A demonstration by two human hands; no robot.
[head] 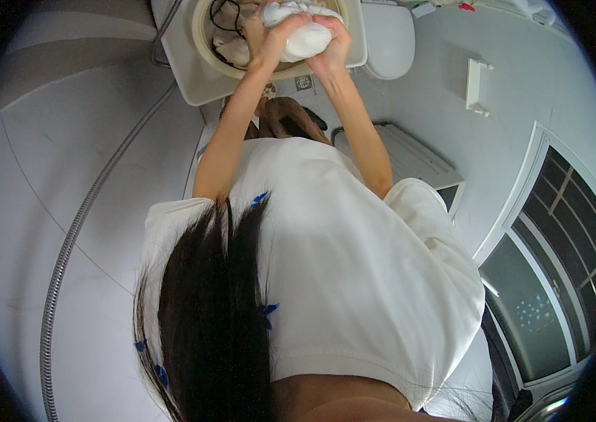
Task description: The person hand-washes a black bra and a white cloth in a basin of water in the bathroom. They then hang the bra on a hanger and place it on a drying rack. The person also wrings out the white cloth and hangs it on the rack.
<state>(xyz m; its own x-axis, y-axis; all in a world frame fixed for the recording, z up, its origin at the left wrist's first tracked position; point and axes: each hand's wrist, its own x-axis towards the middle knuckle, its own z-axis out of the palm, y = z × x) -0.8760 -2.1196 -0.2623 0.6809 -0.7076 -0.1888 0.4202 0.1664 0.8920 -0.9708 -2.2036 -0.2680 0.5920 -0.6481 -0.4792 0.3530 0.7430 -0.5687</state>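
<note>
At the top of the head view, my left hand (271, 37) and my right hand (333, 45) grip a bunched white cloth (305, 41) from both sides. The cloth looks wet and is squeezed into a rounded lump. Beneath it is a round cream basin (204, 45), which stands on a white rectangular sink or tub (184, 79). Pale crumpled fabric (232, 50) with a thin black cord (222, 24) over it lies in the basin, left of my hands. Part of the basin's contents is hidden by my hands and the cloth.
A white toilet lid (390, 39) is right of the basin. A floor drain (303, 82) shows below its rim. A flexible metal shower hose (87, 195) hangs at left. On the right are a white wall holder (474, 87), a grey box-like unit (419, 153) and a barred window (561, 211).
</note>
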